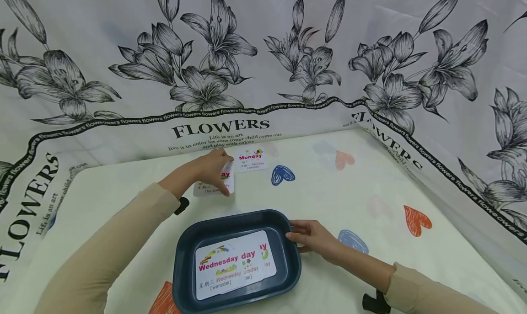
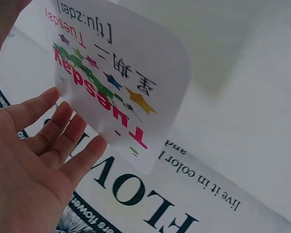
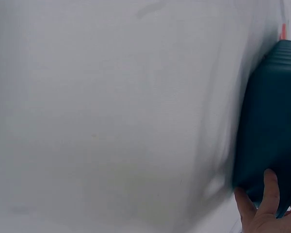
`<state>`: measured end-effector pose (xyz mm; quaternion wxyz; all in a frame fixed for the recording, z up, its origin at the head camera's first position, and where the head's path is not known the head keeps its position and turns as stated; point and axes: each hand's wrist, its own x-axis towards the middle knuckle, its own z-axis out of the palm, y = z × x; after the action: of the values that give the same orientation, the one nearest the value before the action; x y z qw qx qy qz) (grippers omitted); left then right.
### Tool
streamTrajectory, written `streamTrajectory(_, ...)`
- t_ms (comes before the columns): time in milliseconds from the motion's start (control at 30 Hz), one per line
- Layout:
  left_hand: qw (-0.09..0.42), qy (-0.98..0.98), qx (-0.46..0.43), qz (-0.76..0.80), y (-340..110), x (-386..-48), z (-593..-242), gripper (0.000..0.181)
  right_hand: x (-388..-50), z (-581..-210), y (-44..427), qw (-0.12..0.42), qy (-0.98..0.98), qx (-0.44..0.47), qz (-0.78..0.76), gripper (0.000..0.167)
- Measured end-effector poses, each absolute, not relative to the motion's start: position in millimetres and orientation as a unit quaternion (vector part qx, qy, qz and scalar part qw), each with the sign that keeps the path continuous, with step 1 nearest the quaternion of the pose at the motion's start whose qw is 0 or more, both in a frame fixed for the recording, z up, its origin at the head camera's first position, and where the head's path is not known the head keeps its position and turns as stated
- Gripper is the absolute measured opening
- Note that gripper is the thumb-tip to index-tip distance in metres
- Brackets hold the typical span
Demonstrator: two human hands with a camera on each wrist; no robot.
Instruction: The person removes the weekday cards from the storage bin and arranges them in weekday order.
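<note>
1. White, round-cornered Tuesday card [image 2: 126, 63] – near the table's [image 1: 321, 190] far edge, just left of the white, pink-lettered Monday card [image 1: 252, 161] – and the left hand [image 1: 210, 165] has it pinched by opposite edges, thumb against fingers.
2. Tight margins! A sideways drift could nudge the Monday card askew or overlap the two; a slack pinch might drop the Tuesday card crooked.
3. Over to the right hand [image 1: 314, 238]: thumb on the rim, fingers round the outside, gripping the right end of the dark-blue, rounded rectangular plastic tray [image 1: 239, 225]. A hard tug could tip it and slide the loose cards inside.
4. Blind spots now: the left hand masks much of the Tuesday lettering from above; whether that card touches the table, can't tell. The white, pink-lettered Wednesday card [image 1: 220, 270] covers most of its tray-mates, and the right wrist view cuts the tray off.
</note>
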<state>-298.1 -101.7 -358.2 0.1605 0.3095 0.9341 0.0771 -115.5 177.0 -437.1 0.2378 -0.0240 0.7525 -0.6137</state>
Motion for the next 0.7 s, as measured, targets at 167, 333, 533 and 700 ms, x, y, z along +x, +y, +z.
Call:
streamTrajectory(167,0.168,0.937,0.298,0.068,-105.6,-316.6,-370.3,0.103,-115.9,-436.8,176.4,0.236,0.757,-0.028,-0.609,0.059)
streamTrajectory(333,0.163,0.94,0.292,0.067,-105.4,-340.2,-379.2,0.103,-115.9,-436.4,177.8,0.236,0.756,-0.027,-0.61,0.058)
streamTrajectory(533,0.182,0.943,0.266,0.081,-103.1,-358.6,-384.9,0.105,-116.1,-436.9,178.4,0.233,0.76,-0.026,-0.606,0.058)
streamTrajectory(700,0.198,0.945,0.249,0.075,-103.5,-366.2,-388.8,0.104,-116.1,-437.2,177.0,0.236,0.757,-0.025,-0.609,0.057)
